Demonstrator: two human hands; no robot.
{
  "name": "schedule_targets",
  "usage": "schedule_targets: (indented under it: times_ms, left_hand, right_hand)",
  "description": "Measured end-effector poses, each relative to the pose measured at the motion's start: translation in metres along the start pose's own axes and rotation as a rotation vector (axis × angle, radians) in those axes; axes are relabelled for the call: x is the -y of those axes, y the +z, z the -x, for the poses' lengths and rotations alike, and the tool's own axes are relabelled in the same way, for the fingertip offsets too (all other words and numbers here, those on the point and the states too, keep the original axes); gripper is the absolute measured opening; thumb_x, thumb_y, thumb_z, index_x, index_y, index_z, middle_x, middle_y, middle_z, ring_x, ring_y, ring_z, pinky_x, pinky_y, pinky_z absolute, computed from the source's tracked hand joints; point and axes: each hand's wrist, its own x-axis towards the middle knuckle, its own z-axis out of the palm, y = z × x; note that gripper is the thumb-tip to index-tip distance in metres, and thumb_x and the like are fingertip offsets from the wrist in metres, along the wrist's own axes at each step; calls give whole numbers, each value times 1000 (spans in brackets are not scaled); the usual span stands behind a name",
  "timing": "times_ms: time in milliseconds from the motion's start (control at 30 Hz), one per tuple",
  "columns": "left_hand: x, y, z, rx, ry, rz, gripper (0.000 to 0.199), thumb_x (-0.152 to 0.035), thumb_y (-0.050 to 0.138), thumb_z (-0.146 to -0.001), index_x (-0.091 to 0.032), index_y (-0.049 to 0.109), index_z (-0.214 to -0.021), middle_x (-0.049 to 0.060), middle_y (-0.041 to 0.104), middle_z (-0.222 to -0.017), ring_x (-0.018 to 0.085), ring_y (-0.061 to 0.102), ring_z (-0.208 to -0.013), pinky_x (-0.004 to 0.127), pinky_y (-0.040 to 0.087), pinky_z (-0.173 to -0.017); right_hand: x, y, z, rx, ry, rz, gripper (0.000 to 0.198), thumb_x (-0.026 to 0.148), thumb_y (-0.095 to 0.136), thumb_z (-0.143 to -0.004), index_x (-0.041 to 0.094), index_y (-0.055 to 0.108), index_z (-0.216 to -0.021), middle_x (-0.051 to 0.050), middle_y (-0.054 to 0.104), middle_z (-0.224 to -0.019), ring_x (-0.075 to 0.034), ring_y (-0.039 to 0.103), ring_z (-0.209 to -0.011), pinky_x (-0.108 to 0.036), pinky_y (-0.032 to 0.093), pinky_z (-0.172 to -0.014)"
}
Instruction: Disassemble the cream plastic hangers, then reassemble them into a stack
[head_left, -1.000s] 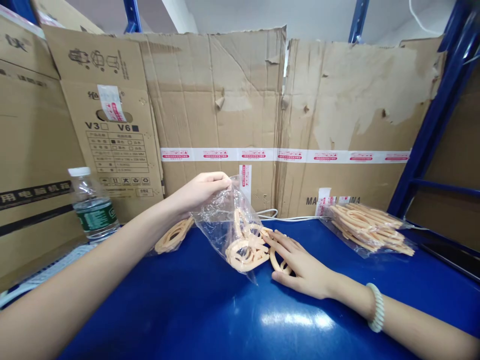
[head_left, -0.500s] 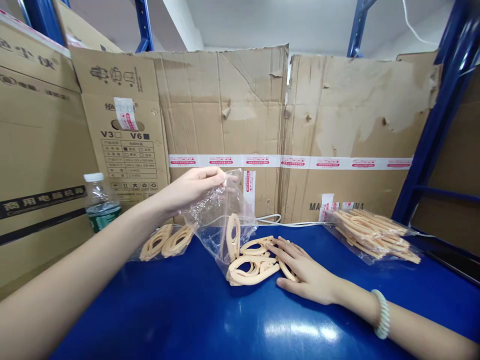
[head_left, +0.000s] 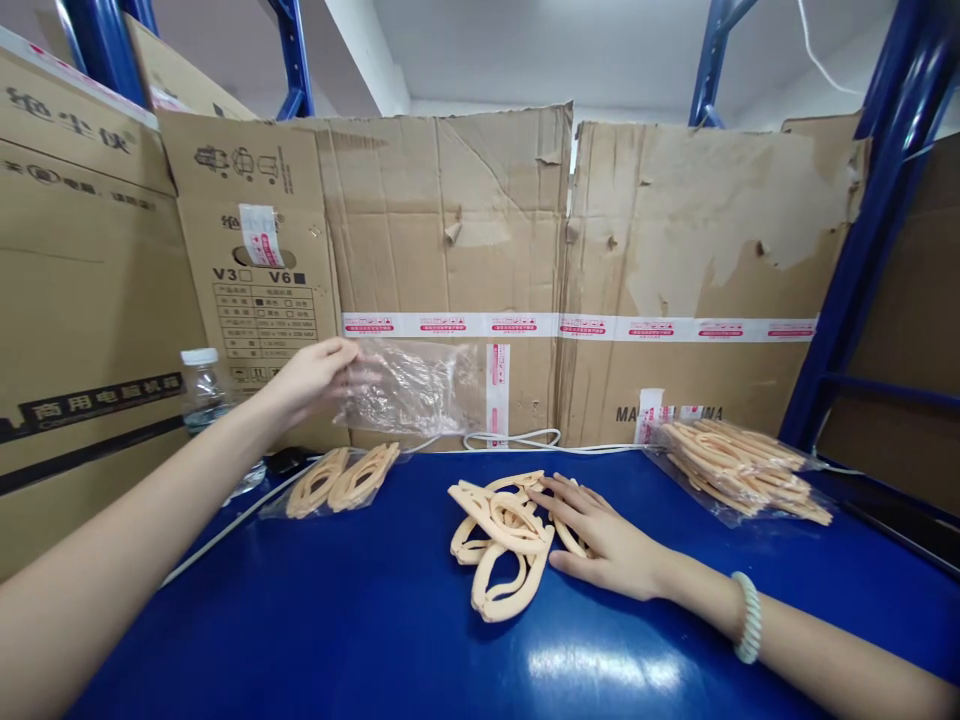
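My left hand (head_left: 319,375) is raised over the far left of the table, closed on one edge of a clear plastic bag (head_left: 412,385). The bag hangs out to the right, with nothing visible inside. In the middle of the table lies a loose pile of beige, loop-shaped pieces (head_left: 502,545); I cannot make out their exact kind. My right hand (head_left: 600,535) rests palm down at the right side of this pile, fingers spread and touching some pieces. Its palm partly hides the pieces beneath.
On the left lies a clear bag with beige loops (head_left: 364,478), near a water bottle (head_left: 202,390). A fuller bag of beige pieces (head_left: 742,465) lies at right, beside a dark flat object (head_left: 900,530). Cardboard sheets (head_left: 450,220) and a white cable (head_left: 517,440) line the back.
My left hand has moved left, pulling the plastic bag up and away from the beige pieces. Those inside it have dropped onto the pile. My right hand has stayed nearly still.
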Motion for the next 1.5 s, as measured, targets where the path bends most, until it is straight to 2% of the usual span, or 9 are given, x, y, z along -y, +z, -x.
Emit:
schedule_targets:
  times_ms: [167, 300, 467, 667, 767, 900, 1100, 1300, 1500]
  left_hand:
    - [66, -9, 13, -151, -186, -480, 27, -37, 51, -94, -17, 55, -76, 3, 65, -64, 25, 67, -76, 34, 51, -70]
    - [98, 1, 24, -160, -259, -774, 30, -36, 57, -95, -14, 59, -114, 9, 63, -112, 22, 64, -95, 42, 54, -83]
    - [110, 12, 28, -98, -262, -959, 31, -33, 58, -94, -15, 58, -119, 10, 62, -117, 23, 63, -99, 44, 54, -84]
    - [92, 2, 29, -156, -191, -1015, 31, -33, 54, -95, -13, 55, -120, 12, 62, -114, 25, 63, -98, 44, 52, -84]
    - [71, 2, 37, -228, -74, -979, 31, -24, 42, -94, -11, 51, -120, 20, 60, -118, 35, 62, -103, 43, 48, -82]
    - [34, 24, 67, -256, 152, -869, 31, -23, 38, -92, -17, 48, -120, 15, 60, -122, 30, 56, -116, 38, 43, -95]
    - [-15, 96, 145, 91, 409, -696, 42, -49, 52, -88, -20, 55, -119, 10, 64, -120, 27, 59, -113, 37, 47, -97]
    - [-18, 158, 178, 425, 208, -572, 94, -77, 60, -68, -34, 33, -148, 15, 13, -161, 56, 7, -141, 73, 20, -106]
    - [-4, 178, 161, 395, 322, -617, 64, -60, 56, -85, -34, 41, -142, 14, 31, -155, 50, 26, -139, 71, 27, -104]
  right_hand:
    - [-1, 1, 1, 4, 9, -6, 75, 63, 46, -90, 28, 25, -153, -12, 18, -161, -36, 12, -147, -61, 15, -115]
    - [-1, 1, 1, 7, 15, 19, 75, 63, 44, -90, 28, 24, -153, -11, 19, -161, -36, 12, -147, -61, 16, -115]
    - [0, 1, 1, 10, 18, 28, 76, 65, 43, -90, 27, 25, -153, -12, 20, -160, -36, 12, -147, -61, 15, -115]
    - [-4, 5, 1, -30, -17, -4, 74, 65, 44, -90, 30, 27, -152, -12, 24, -159, -37, 15, -146, -63, 15, -114]
    - [-4, 5, 1, -23, -13, 15, 73, 65, 42, -91, 28, 28, -152, -12, 23, -159, -37, 14, -147, -62, 15, -115]
    - [-3, 4, 1, -19, -26, 32, 73, 64, 40, -92, 26, 28, -153, -13, 23, -159, -35, 14, -147, -60, 17, -115]
    - [-5, 7, 1, -48, -37, 51, 75, 64, 40, -91, 22, 28, -153, -16, 22, -159, -35, 14, -147, -58, 18, -116]
    - [-11, 12, 2, -92, -38, -1, 73, 63, 43, -91, 23, 31, -151, -15, 22, -159, -37, 14, -147, -60, 17, -115]
    - [-9, 12, -1, -250, -77, -471, 70, 52, 62, -82, 23, 45, -143, -13, 32, -155, -33, 18, -146, -50, 14, -119]
